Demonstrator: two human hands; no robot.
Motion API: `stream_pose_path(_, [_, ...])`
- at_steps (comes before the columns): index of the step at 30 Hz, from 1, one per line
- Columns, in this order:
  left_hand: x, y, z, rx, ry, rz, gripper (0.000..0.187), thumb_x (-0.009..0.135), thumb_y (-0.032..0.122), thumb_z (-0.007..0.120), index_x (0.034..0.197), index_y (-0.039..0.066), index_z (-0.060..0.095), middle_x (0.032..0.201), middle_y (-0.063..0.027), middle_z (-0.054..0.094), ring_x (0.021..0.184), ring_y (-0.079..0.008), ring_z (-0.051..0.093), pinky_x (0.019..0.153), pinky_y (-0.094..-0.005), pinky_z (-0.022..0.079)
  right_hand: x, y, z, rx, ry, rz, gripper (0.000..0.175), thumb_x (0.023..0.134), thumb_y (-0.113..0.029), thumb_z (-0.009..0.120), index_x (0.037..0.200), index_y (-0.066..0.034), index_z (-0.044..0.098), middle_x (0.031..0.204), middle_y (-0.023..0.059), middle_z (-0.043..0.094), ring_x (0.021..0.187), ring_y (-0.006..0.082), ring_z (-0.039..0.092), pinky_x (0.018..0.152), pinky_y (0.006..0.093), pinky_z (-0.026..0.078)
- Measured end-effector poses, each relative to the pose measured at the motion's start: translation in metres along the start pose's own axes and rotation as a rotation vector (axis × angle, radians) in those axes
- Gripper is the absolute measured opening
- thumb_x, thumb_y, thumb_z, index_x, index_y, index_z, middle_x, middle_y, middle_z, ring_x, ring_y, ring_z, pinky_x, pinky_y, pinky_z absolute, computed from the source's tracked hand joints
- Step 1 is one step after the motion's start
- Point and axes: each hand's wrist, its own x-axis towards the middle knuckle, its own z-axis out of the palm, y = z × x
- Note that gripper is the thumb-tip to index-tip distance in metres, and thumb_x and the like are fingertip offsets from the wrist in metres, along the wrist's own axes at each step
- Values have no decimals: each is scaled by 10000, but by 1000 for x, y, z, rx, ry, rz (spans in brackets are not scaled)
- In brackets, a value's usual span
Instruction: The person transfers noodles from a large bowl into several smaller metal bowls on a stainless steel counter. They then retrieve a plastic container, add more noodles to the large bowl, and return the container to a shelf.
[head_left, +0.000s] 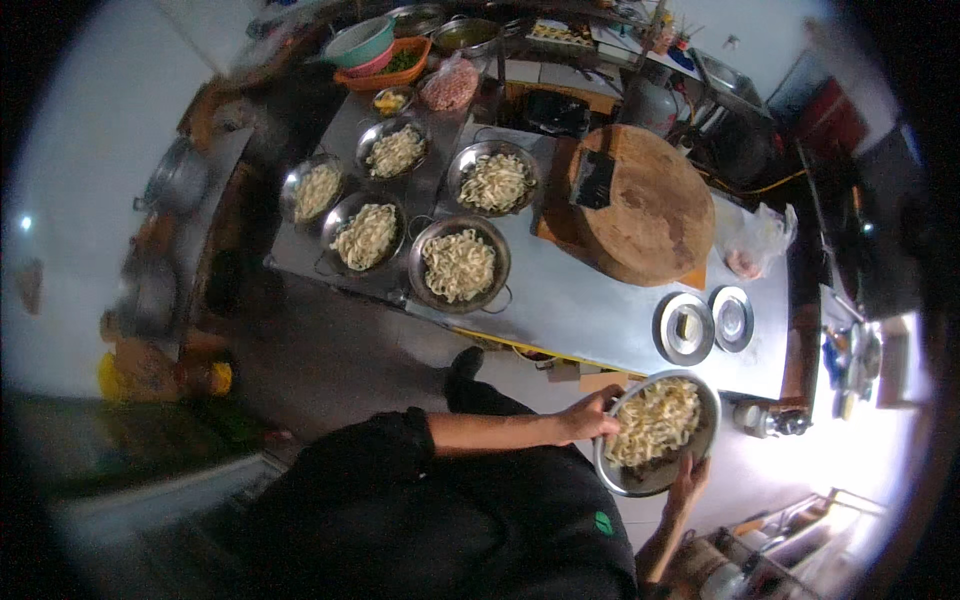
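Observation:
A round stainless-steel bowl (658, 484) is held off the table's near edge, tilted, with pale cut strips (652, 420) inside that look like noodles. My left hand (591, 416) grips its left rim, thumb on the inner side. At its lower right, my right hand (688, 484) supports the rim, the fingers partly hidden. Across the metal table stand several steel pans of similar strips, among them a near pan (459, 266) with loop handles and a pan (493, 178) behind it.
A thick round wooden chopping block (645, 202) carries a dark cleaver (595, 180). Two metal plates (731, 319) lie near a plastic bag (757, 240) on the table (570, 300). Farther back are a bag of pinkish food (450, 84), an orange basket (412, 67) and a gas cylinder (651, 105).

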Motion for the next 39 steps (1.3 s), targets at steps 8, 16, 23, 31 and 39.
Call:
stream_pose_path(8, [71, -17, 135, 135, -83, -140, 795, 810, 89, 690, 1507, 40, 311, 1333, -159, 532, 1165, -253, 568, 996, -406, 510, -22, -10, -123, 309, 191, 158, 374, 985, -251, 644, 1272, -16, 598, 1134, 82, 668, 1002, 197, 628, 843, 332, 525])
stream_pose_path(16, [193, -55, 189, 54, 214, -316, 579, 742, -23, 629, 1313, -34, 531, 1210, -153, 640, 1091, -272, 638, 1011, -406, 500, 58, 42, -224, 277, 198, 229, 275, 981, -193, 620, 1165, 10, 631, 968, 26, 664, 838, 111, 573, 712, 282, 488])
stream_pose_path(23, [384, -60, 364, 80, 208, -327, 634, 730, -37, 608, 1342, -46, 439, 1150, -191, 641, 1019, -341, 674, 928, -470, 579, 173, 1, -395, 246, 226, 336, 301, 983, -185, 612, 1197, 26, 615, 987, 33, 666, 837, 107, 576, 714, 276, 488])
stream_pose_path(31, [536, -40, 529, 345, -124, -279, 705, 705, 13, 647, 1394, 47, 505, 1119, -134, 650, 999, -231, 634, 864, -376, 547, 264, -49, -547, -519, 551, -203, 546, 924, -48, 601, 1449, 20, 466, 1400, 188, 544, 1259, 311, 546, 1047, 431, 449])
stream_pose_path(39, [499, -102, 621, 108, -88, -167, 672, 731, 23, 599, 1384, 18, 436, 926, -64, 559, 789, -153, 599, 638, -286, 546, 300, -28, -637, -392, 70, -107, 384, 771, 23, 673, 1152, -21, 651, 1056, 161, 629, 915, 311, 618, 760, 401, 501])
